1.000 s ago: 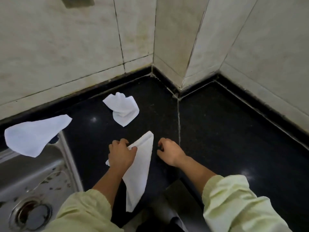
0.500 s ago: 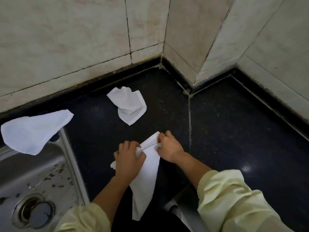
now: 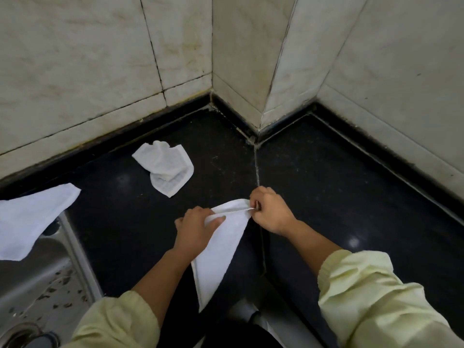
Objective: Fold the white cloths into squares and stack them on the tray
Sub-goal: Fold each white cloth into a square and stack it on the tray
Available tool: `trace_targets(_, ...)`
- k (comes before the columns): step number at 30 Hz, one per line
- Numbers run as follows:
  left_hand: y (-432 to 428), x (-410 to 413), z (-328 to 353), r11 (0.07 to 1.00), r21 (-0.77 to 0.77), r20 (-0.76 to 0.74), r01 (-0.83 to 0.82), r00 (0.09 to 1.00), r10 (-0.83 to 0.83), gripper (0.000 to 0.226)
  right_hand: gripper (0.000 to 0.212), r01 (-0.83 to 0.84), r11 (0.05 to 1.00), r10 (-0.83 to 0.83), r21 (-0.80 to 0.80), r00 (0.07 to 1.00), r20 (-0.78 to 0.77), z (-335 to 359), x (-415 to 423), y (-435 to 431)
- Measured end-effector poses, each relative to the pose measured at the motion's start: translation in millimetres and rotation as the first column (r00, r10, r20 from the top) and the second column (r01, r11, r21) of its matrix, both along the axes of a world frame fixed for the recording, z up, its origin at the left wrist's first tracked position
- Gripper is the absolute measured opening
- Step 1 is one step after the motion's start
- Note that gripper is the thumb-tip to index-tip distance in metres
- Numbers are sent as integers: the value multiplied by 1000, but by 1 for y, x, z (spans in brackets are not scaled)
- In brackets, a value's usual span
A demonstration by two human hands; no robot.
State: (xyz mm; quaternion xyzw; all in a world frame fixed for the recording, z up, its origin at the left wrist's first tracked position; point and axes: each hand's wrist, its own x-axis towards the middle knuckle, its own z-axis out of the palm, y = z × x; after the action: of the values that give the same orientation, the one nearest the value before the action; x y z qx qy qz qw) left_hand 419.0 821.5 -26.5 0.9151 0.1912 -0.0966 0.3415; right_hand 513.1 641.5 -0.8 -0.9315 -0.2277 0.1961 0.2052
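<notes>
Over the black stone counter, close to its front edge, both hands hold one white cloth by its top edge. The left hand grips the left end, fingers curled over the fabric and the thumb laid across it. The right hand pinches the right end between thumb and bent fingers. The short stretch of hem between the two grips runs nearly taut and rises a little toward the right hand. From that edge the cloth falls away toward the person, narrowing to a point that ends below and between the forearms, so nearly all of it lies nearer the body than the fingers do. Whether its lower part rests on the stone or hangs free cannot be told.

A second cloth lies crumpled on the counter beyond the left hand, well apart from it and near the pale wall tiles. A third cloth is draped flat over the rim of the steel sink at the far left, whose drain shows at the bottom corner. Pale yellow-green sleeves are pushed up both forearms.
</notes>
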Motion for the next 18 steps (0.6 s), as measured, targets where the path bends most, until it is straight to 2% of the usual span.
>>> trace_targets(3, -21, 19, 25, 984, -168, 51, -52, 997, 61, 27, 20, 227, 954, -204, 195, 970, -133, 16, 4, -30)
trace_targets(5, -43, 32, 45, 973, -228, 90, -36, 994, 58, 25, 20, 324, 907, -291, 268, 944, -158, 30, 5, -56)
trace_targets(10, -85, 65, 80, 984, -160, 195, 80, 980, -48, 22, 15, 363, 863, -340, 351, 932, -125, 58, 12, -122)
trace_targets(14, -116, 94, 99, 984, -71, 269, 166, 953, -141, 28, 13, 392, 841, -374, 373, 919, -125, 80, 21, -179)
trace_targets(18, -151, 120, 112, 965, -9, 350, 261, 905, -241, 29, 16, 475, 752, -444, 457, 877, -182, 93, 26, -234)
